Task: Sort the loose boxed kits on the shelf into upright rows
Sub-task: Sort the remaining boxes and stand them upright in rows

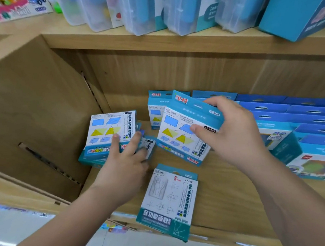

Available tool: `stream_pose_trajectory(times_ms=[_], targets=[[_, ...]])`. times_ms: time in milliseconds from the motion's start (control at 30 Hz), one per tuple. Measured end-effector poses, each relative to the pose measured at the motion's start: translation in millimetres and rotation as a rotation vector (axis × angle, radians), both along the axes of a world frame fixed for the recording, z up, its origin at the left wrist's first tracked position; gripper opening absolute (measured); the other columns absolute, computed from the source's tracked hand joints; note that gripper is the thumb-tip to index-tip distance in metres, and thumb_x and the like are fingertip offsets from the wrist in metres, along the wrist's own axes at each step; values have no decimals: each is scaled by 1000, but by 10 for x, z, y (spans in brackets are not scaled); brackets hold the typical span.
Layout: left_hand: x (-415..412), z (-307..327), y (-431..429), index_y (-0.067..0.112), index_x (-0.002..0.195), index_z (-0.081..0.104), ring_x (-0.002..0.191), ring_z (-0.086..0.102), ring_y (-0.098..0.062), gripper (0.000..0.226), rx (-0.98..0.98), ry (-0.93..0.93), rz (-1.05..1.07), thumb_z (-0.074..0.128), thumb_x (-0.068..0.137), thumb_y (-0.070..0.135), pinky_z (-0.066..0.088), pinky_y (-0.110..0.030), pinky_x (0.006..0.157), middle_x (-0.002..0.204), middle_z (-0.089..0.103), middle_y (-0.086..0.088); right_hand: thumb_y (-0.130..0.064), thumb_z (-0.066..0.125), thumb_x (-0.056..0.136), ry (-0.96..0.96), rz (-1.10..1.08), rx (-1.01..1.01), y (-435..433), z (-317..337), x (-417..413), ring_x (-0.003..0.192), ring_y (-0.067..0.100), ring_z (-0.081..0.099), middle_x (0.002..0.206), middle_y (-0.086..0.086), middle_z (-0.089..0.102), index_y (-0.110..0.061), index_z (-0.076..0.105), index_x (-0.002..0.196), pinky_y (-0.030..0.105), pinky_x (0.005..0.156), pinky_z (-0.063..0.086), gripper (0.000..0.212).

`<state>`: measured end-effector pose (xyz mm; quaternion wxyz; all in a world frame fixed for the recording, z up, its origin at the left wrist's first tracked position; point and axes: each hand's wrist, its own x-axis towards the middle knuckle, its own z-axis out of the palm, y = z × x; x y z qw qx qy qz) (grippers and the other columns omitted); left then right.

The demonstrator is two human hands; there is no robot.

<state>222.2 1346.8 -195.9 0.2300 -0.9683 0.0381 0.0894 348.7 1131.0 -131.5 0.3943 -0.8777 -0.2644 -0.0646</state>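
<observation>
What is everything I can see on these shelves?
Shape kits stack: several, blue-white, lower shelf left.
Held kit: at least one, blue-white, tilted, mid-shelf.
Standing kit: one, blue-white, behind held kit.
Curve-ruler kit: one, teal-white, flat at front edge.
Dark blue boxes: many, overlapping, lower shelf right.
Clear cases: several, transparent, upper shelf.
Large box: one, bright blue, upper shelf right.
Shelves: two, tan wood.
Left hand: one, rests on stack.
Right hand: one, grips held kit.

The shelf [219,179] is matt pale wood-grain board. The boxed kits [181,139] are glossy printed cardboard. The cases [141,10] above are frosted translucent plastic.
</observation>
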Motion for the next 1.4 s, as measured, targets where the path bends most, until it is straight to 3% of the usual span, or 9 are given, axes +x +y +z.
stream_pose_trajectory(times_ms=[100,200,367,533,700,967,1167,1300,1400], targets=[[-82,-11,35,29,143,47,149,-12,-42,45,-18,-15,-2,43,99,37,-1,-75,108,153,37,-4,-26,79,76,-41,56,-24,181,80,65,92,-2,48,109,-10,60,-22,61,117,12,74,33,45],[-126,-16,58,31,136,56,148,-7,-39,42,-47,-50,0,49,96,40,2,-75,108,149,44,-3,-27,76,76,-65,87,-67,363,145,141,91,4,52,105,-10,60,-25,61,114,16,73,34,41],[-151,76,98,38,106,72,142,28,-31,31,-256,-182,-27,77,76,37,32,-70,104,145,53,0,-33,78,78,-96,139,-133,605,164,258,102,11,57,110,-8,65,-27,61,114,29,81,45,40],[-319,60,186,22,119,68,131,47,-35,40,-442,-540,107,57,88,44,39,-55,104,139,56,-7,-38,79,78,-172,100,-259,714,80,335,109,19,48,99,-13,62,-31,64,116,36,90,36,41],[-384,123,267,17,139,49,131,40,-33,74,-523,-625,491,58,83,66,42,-51,104,147,45,-11,-46,79,76,-245,47,-378,784,-113,399,110,23,46,106,-7,67,-31,65,120,38,87,27,48],[-216,318,327,25,155,12,142,30,-32,122,-625,-416,742,29,60,98,40,-47,108,164,12,-5,-44,82,73,-439,-85,-461,809,-340,470,107,29,46,109,2,57,-25,65,124,38,87,23,57],[-111,326,407,29,155,10,136,33,-34,125,-628,-377,773,49,56,94,39,-46,108,160,22,-6,-45,79,77,-457,-104,-443,811,-380,451,109,27,44,110,0,56,-21,71,111,42,91,29,42],[-119,361,380,30,154,13,130,34,-31,123,-689,-466,721,57,51,81,37,-45,108,156,29,-2,-49,73,83,-455,-71,-265,737,-365,318,110,25,49,109,-2,61,-20,73,106,40,90,33,38],[-173,416,314,26,154,18,131,34,-31,121,-730,-604,614,60,51,75,34,-44,108,156,29,-4,-49,63,91,-194,42,-16,654,-258,101,97,15,59,98,-5,67,-20,73,101,34,84,46,32]])
